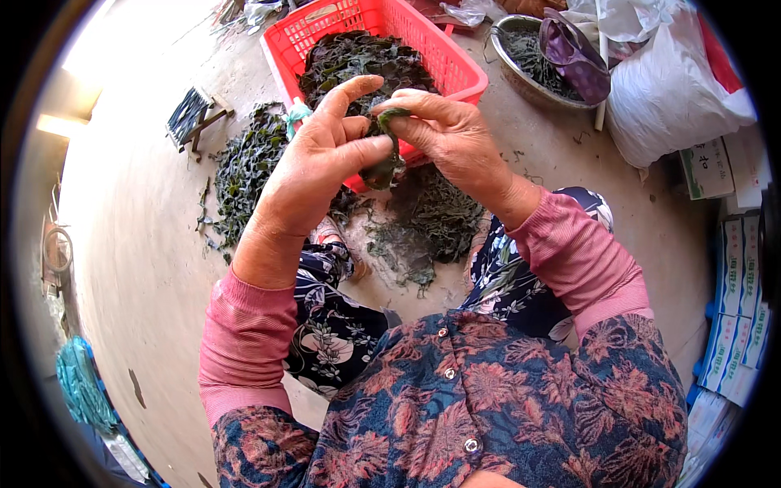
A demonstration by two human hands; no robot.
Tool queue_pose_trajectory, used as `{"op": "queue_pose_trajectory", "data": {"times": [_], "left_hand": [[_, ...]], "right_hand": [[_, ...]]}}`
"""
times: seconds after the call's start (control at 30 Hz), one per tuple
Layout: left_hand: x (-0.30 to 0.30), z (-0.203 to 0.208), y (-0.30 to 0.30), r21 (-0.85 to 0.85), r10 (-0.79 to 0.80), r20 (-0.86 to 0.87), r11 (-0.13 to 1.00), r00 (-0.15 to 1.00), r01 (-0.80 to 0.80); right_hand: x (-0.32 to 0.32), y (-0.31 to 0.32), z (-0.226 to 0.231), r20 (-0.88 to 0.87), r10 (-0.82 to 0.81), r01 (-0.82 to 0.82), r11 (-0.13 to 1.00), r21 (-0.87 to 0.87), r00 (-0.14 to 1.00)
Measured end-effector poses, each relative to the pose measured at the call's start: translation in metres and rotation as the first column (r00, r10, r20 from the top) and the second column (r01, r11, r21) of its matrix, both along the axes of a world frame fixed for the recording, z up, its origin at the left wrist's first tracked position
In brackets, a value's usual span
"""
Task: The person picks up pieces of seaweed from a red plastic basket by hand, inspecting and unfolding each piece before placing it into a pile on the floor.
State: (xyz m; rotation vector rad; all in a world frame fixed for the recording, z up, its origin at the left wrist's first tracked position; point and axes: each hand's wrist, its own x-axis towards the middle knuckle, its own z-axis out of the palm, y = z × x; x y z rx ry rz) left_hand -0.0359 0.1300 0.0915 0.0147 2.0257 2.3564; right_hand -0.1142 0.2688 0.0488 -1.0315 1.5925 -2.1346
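Note:
A dark green piece of seaweed [379, 172] hangs folded between my two hands, above the near side of the red plastic basket [457, 65]. My right hand [464, 146] pinches its upper end between thumb and fingertips. On the other side, my left hand [313, 163] holds it with the thumb pressed along it and the index finger raised. Part of the piece is hidden behind the fingers. More dark seaweed [366, 61] fills the basket. Heaps of seaweed lie on the floor, one left of the basket [248, 167] and one between my feet [443, 215].
A small folding stool [195, 122] stands to the left. At the back right, a metal basin [521, 69] holds shredded seaweed and a purple cloth-like item [575, 57]. White sacks [671, 98] and stacked boxes [736, 293] line the right side. Teal bundled material [81, 382] sits at the lower left.

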Motion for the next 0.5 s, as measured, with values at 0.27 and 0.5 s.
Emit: {"op": "queue_pose_trajectory", "data": {"times": [0.27, 0.5], "left_hand": [[-0.001, -0.007, -0.001, -0.353, -0.006, -0.078, 0.935, 0.997, -0.022], [-0.002, -0.02, -0.005, -0.605, 0.143, -0.572, 0.591, 0.808, -0.533]], "right_hand": [[-0.003, -0.003, -0.008, 0.24, 0.136, -0.166, 0.98, 0.113, 0.961], [-0.005, -0.008, -0.007, 0.378, 0.244, -0.246, 0.968, -0.044, 0.893]]}}
